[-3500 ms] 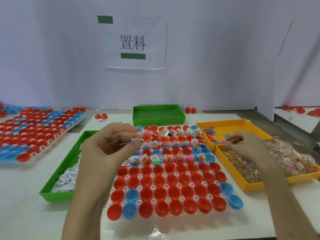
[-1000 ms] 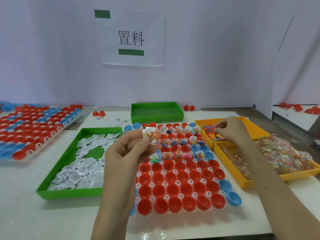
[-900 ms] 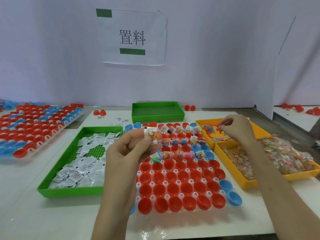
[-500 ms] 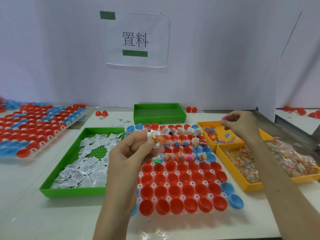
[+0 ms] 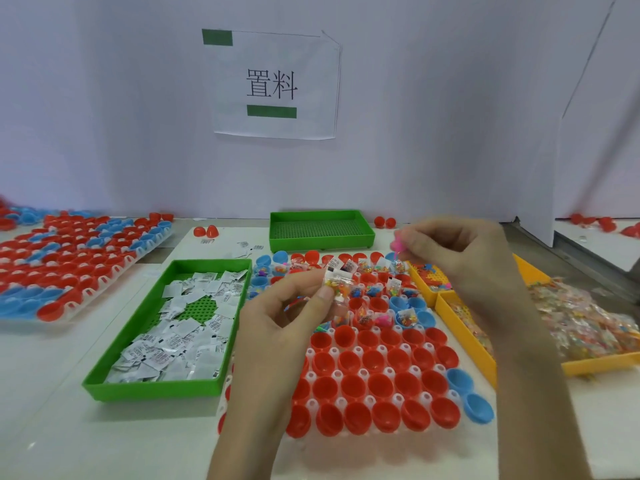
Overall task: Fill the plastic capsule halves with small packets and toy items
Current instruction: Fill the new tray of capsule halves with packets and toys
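Note:
A white rack of red and blue capsule halves lies in front of me; its far rows hold packets and toys, its near rows are bare. My left hand is raised over the rack's left side and pinches a clear packet of coloured beads between thumb and fingers. My right hand hovers above the rack's far right corner, pinching a small pink toy in its fingertips.
A green tray of white packets sits at the left. Two yellow trays at the right hold toys and clear bead packets. An empty green tray stands at the back, another capsule rack at far left.
My right hand has lifted out of the yellow toy tray with a pink toy and moved left towards the rack. My left hand keeps its packet, nearly still.

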The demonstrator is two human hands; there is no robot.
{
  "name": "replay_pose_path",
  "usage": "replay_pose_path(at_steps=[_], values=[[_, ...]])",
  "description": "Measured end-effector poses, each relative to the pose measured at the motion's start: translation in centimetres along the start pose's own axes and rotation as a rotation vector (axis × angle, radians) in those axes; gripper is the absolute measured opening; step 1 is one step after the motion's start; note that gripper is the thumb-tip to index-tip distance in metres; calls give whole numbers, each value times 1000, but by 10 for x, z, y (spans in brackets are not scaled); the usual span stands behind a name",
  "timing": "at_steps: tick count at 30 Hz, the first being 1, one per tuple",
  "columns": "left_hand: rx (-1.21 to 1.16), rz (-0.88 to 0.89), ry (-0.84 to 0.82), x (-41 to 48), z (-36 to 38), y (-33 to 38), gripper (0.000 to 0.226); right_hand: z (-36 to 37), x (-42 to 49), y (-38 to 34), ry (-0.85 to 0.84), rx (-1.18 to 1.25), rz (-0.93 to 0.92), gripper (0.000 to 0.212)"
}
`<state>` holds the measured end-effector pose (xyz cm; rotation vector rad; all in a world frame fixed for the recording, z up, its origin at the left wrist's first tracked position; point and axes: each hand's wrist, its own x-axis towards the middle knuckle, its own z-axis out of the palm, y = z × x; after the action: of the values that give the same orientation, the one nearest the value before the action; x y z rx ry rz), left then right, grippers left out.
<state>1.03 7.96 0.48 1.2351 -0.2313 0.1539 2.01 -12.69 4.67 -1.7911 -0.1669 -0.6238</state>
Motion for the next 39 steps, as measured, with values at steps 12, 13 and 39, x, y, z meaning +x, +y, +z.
replay_pose_path(at_steps=[12, 13, 39], values=[[188, 172, -109, -1, -8, -1, 29, 39, -36, -11, -195, 134, -33, 7], [193, 176, -108, 0, -8, -2, 28, 40, -37, -11, -202, 123, -32, 7], [346, 235, -150, 3, -32, 7, 21, 8, -37, -2, -123, -115, 11, 12]])
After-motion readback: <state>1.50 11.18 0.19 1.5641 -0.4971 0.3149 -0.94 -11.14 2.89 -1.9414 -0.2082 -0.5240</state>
